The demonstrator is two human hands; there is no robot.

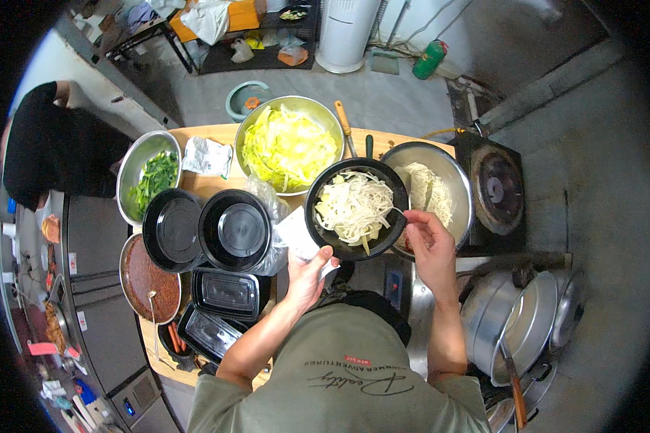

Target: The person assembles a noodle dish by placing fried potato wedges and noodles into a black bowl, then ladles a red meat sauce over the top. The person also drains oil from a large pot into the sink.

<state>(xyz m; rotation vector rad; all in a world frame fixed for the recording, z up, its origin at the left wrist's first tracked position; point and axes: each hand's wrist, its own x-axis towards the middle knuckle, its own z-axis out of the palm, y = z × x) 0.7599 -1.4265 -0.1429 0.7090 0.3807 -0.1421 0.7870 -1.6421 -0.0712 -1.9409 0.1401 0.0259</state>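
A round black plastic bowl (pixel 336 238) holds pale shredded strips (pixel 355 203), which look like bean sprouts or noodles, with some yellowish leaf pieces. My left hand (pixel 306 279) grips its near-left rim, thumb on top, with a white paper slip (pixel 298 233) held against it. At the bowl's right rim are the fingertips of my right hand (pixel 432 246), pinching a thin pale strand (pixel 398 210) that runs from the contents. Behind that hand, a steel bowl (pixel 463 211) with dry-looking noodles (pixel 436 187) is partly covered.
Beyond sits a steel basin (pixel 330 116) of shredded cabbage (pixel 287 146). Left are chopped greens (pixel 157 176), empty black bowls (pixel 235 230), black trays (pixel 227 295) and red-brown sauce (pixel 151 276) with a spoon. A burner (pixel 495 187) and pots (pixel 487 314) stand right. A person (pixel 59 146) is at far left.
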